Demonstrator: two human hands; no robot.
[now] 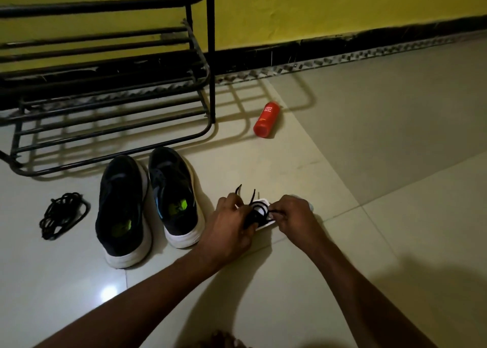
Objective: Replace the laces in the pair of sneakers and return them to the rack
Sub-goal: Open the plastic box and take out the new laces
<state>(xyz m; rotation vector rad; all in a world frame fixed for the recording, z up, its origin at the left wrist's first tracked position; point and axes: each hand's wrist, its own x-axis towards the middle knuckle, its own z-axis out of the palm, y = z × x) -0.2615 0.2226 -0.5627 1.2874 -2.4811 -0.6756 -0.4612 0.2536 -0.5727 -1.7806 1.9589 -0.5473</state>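
Observation:
Two black sneakers with white soles, the left one (122, 210) and the right one (175, 197), stand side by side on the floor, heels toward me, without laces. To their right my left hand (229, 223) and my right hand (292, 213) both pinch a coil of new black laces (257, 212) lying on a white card or packet (263, 210). Two lace tips stick up above the coil. A heap of black laces (63, 214) lies on the tiles left of the sneakers. The black metal shoe rack (110, 65) stands behind the sneakers against the yellow wall.
A red bottle (266, 119) lies on its side on the tiles to the right of the rack. The floor is pale glossy tile. Toes of a foot (226, 341) show at the bottom edge.

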